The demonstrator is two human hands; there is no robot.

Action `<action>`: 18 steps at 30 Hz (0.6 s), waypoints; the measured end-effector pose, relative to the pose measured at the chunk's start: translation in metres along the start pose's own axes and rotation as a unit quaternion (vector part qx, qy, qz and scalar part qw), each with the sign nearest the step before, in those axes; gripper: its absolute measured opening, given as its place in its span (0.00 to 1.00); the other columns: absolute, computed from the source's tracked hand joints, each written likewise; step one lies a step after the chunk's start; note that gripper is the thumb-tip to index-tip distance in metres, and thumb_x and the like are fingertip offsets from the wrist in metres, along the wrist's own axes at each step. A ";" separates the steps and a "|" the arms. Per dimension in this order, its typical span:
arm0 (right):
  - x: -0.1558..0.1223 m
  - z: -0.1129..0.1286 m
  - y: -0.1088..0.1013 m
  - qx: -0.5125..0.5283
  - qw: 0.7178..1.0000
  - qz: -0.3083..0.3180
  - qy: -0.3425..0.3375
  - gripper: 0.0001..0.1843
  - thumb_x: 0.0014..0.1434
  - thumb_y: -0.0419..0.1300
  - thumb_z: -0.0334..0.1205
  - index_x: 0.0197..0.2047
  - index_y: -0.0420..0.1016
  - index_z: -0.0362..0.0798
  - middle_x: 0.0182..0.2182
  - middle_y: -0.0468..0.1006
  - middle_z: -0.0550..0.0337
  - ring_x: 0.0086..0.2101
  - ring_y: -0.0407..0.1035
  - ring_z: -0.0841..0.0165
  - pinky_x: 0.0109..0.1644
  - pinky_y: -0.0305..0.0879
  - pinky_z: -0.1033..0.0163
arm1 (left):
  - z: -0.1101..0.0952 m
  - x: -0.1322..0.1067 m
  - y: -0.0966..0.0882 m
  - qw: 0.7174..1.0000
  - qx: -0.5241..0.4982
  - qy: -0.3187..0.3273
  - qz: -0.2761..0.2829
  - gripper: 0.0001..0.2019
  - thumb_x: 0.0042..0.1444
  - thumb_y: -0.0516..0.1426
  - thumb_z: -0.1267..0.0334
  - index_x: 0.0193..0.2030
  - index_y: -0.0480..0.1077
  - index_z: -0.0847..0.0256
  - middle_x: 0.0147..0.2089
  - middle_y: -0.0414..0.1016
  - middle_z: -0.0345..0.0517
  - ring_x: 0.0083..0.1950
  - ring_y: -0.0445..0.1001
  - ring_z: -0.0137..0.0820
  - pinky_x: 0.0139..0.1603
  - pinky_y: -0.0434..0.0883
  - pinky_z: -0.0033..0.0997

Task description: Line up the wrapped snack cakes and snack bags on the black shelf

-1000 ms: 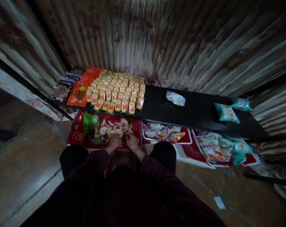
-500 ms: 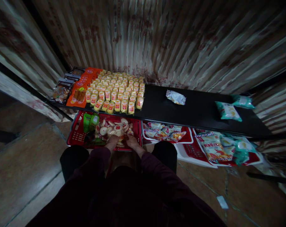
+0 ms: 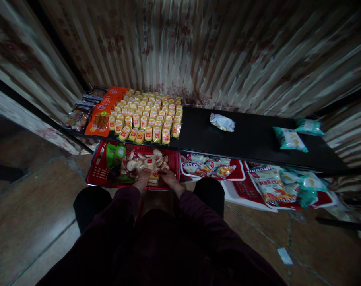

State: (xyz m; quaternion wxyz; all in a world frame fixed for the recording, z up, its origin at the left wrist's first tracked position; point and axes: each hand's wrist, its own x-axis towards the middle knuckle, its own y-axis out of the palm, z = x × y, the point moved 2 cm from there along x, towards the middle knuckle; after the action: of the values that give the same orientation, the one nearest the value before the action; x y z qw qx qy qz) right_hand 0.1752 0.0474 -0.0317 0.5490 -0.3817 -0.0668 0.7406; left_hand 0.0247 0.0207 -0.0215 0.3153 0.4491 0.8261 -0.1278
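Both my hands are inside a red plastic basket (image 3: 94,170) below the front edge of the black shelf. My left hand (image 3: 142,178) grips the left side of a small bunch of wrapped round crackers (image 3: 154,175). From the right, my right hand (image 3: 169,178) closes on the same bunch. Part of the fingers is hard to see in the dim light. More pale round crackers (image 3: 150,161) in clear wrappers lie loose just beyond my fingers. Green packets (image 3: 115,153) fill the basket's left end.
On the black shelf (image 3: 195,137) stand rows of small yellow wrapped cakes (image 3: 143,115), an orange bag (image 3: 104,111), dark-topped packs (image 3: 80,114), a white packet (image 3: 222,122) and teal bags (image 3: 289,139). To the right are red baskets of snack bags (image 3: 270,184). A pleated curtain (image 3: 168,51) hangs behind.
My right hand has shifted slightly right, and more of the crackers shows between my hands. The view has moved a little; the goods on the shelf stay put.
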 end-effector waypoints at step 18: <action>-0.035 0.016 -0.011 0.242 0.970 -0.006 -0.030 0.22 0.44 0.59 0.31 0.45 0.75 0.48 0.33 0.78 0.63 0.31 0.71 0.71 0.37 0.68 0.67 | -0.028 -0.012 0.024 0.997 -0.042 0.029 0.063 0.10 0.38 0.57 0.76 0.31 0.70 0.66 0.22 0.73 0.43 0.24 0.72 0.30 0.31 0.69 0.31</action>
State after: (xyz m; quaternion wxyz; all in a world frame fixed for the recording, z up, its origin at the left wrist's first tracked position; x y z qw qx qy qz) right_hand 0.1768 0.0264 0.0028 0.6273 -0.2144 0.0960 0.7425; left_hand 0.0384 0.0400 0.0096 0.3171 0.4901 0.8097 -0.0598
